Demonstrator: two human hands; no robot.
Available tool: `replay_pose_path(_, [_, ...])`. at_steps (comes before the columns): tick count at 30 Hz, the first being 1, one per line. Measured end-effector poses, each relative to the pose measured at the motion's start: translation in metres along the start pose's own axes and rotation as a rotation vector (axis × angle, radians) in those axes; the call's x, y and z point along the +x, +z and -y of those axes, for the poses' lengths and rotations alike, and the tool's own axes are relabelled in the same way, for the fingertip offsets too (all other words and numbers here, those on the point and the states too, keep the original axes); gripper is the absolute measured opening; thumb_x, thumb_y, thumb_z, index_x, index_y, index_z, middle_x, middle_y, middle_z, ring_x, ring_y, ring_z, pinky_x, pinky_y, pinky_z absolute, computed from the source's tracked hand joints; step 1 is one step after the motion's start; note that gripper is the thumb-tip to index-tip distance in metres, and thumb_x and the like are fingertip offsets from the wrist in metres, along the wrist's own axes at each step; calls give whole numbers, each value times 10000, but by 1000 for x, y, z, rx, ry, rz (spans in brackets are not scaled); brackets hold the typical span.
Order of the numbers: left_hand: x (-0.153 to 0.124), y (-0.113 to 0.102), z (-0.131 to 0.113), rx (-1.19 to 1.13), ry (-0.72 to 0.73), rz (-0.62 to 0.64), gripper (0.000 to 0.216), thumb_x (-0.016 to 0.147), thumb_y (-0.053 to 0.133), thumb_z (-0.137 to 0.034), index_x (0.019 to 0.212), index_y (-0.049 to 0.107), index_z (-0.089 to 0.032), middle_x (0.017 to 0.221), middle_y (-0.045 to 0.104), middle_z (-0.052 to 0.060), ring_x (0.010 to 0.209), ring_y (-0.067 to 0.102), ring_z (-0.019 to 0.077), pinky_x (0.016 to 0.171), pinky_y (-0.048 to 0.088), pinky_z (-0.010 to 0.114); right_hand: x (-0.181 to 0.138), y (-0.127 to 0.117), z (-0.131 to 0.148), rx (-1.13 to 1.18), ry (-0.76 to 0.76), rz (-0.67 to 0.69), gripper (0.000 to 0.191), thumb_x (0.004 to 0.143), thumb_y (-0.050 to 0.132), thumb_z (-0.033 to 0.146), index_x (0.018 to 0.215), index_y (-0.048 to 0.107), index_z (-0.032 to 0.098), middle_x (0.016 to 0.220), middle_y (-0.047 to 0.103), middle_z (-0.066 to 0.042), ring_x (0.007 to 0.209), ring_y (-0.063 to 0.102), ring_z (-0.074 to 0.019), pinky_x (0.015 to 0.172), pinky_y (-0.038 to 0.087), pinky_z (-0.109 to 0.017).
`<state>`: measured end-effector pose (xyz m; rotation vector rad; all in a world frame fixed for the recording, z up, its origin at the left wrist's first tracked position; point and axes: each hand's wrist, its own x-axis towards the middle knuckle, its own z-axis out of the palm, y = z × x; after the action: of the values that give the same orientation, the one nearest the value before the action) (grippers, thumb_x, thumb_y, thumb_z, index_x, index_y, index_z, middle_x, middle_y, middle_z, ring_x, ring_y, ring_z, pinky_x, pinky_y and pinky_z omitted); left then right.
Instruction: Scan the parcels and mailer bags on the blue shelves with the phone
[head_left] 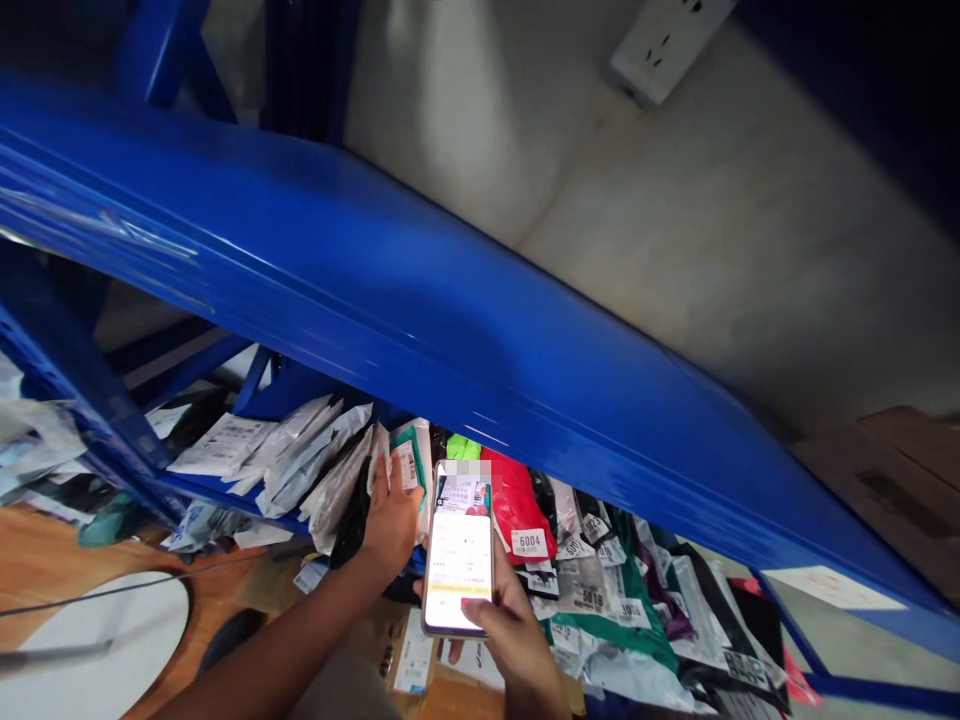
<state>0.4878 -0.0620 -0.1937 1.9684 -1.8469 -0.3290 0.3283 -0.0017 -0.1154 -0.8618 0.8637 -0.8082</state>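
The right hand (517,625) grips a phone (459,565) by its lower end; the left hand (392,522), unclenched with fingers outstretched, appears to touch the bags (341,495) beside it; a red bag (517,500) lies beyond the right hand

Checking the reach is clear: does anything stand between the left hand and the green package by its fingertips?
Nothing visible: the left hand overlaps the green package in view. The phone, held in the right hand, is off to the side.

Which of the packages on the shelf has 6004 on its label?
The bright red plastic package, just right of the lit rectangular phone; its white rectangular label reads 6004; no other readable one does.
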Motion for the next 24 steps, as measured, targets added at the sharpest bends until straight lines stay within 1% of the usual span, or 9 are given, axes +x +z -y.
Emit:
replay_pose_path(3, [-3, -2, -4, 126, -37, -69, 325, 864, 446, -153, 1088, 681, -174, 1512, 316, 175, 1412, 147, 426, 1127, 185, 581, 0, -3, -2, 7, -6, -25, 1041, 674, 691, 158, 1488, 44, 223, 1169, 693, -135, 903, 709, -338, 547, 590, -370])
replay_pose_path(5, [-3, -4, -5, 210, -63, -87, 377, 859, 454, -130, 1186, 637, -167, 1494, 336, 204, 1399, 190, 432, 1119, 188, 593, -1, -5, -2, 12, -12, -44, 1037, 672, 695, 160, 1489, 59, 223, 1173, 692, -137, 898, 711, -340, 539, 585, -363])
replay_pose_path(8, [-2, -10, -4, 288, -112, -62, 494, 826, 534, -132, 1319, 532, -118, 1478, 326, 264, 1367, 279, 436, 1098, 256, 565, -3, -5, -3, 25, -18, -65, 1016, 673, 716, 182, 1487, 108, 204, 1141, 709, -142, 904, 709, -344, 504, 571, -328])
replay_pose_path(11, [-2, -18, -2, 277, -144, -17, 573, 786, 628, -180, 1337, 506, -83, 1466, 312, 306, 1301, 409, 409, 1036, 375, 483, -7, -4, -2, 58, -41, -129, 1061, 648, 764, 199, 1489, 117, 215, 1153, 706, -142, 908, 709, -335, 409, 515, -249])
replay_pose_path(14, [-2, -24, -2, 254, -177, 16, 620, 747, 689, -229, 1327, 519, -93, 1450, 355, 294, 1256, 469, 377, 982, 431, 446, -10, -4, -1, 97, -56, -190, 1132, 627, 792, 196, 1496, 68, 247, 1169, 701, -134, 922, 704, -334, 357, 484, -220])
replay_pose_path(18, [-3, -29, -3, 237, -204, 53, 595, 742, 702, -282, 1291, 557, -103, 1437, 386, 280, 1272, 453, 378, 1007, 404, 452, -11, -6, 0, 97, -43, -200, 1136, 628, 789, 186, 1497, 61, 254, 1179, 696, -140, 936, 699, -338, 364, 517, -229])
replay_pose_path(22, [-5, -31, -5, 205, -203, 66, 447, 744, 706, -304, 1155, 661, -131, 1482, 315, 265, 1352, 338, 401, 1097, 292, 495, -9, -7, -2, 99, -46, -192, 1123, 628, 783, 177, 1495, 75, 260, 1222, 670, -150, 941, 697, -346, 363, 521, -236])
replay_pose_path(24, [-6, -31, -7, 179, -199, 82, 379, 761, 690, -287, 1117, 684, -156, 1500, 291, 242, 1362, 314, 407, 1101, 287, 501, -8, -5, -2, 92, -37, -198, 1146, 626, 787, 190, 1496, 43, 247, 1209, 677, -154, 947, 694, -347, 355, 520, -238])
